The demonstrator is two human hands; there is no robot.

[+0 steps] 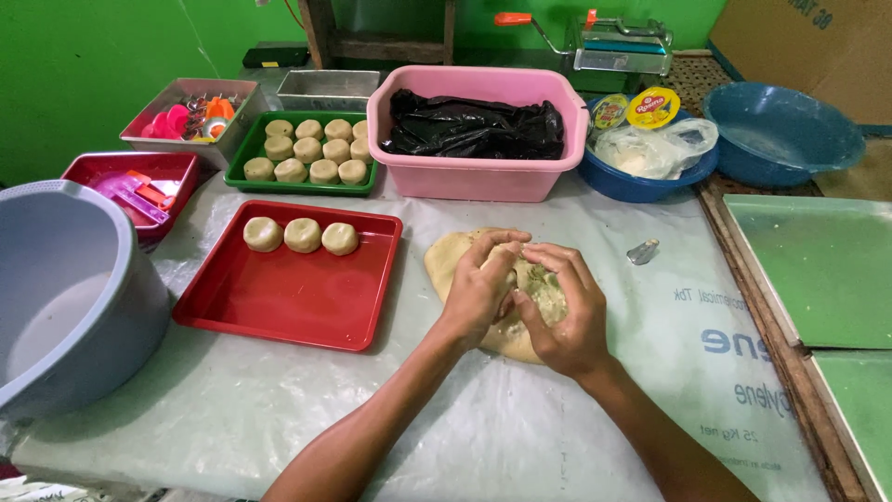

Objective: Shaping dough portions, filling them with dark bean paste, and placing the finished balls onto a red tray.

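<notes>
Both hands, the left hand [481,284] and right hand [565,311], press curled fingers into the dough [455,256] lying on the plastic-covered tabletop [520,418], just right of the red tray [288,297] that keeps three dough balls [302,235] within reach.

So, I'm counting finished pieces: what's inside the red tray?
The red tray holds three round dough balls in a row along its far edge; nothing covers them.
</notes>
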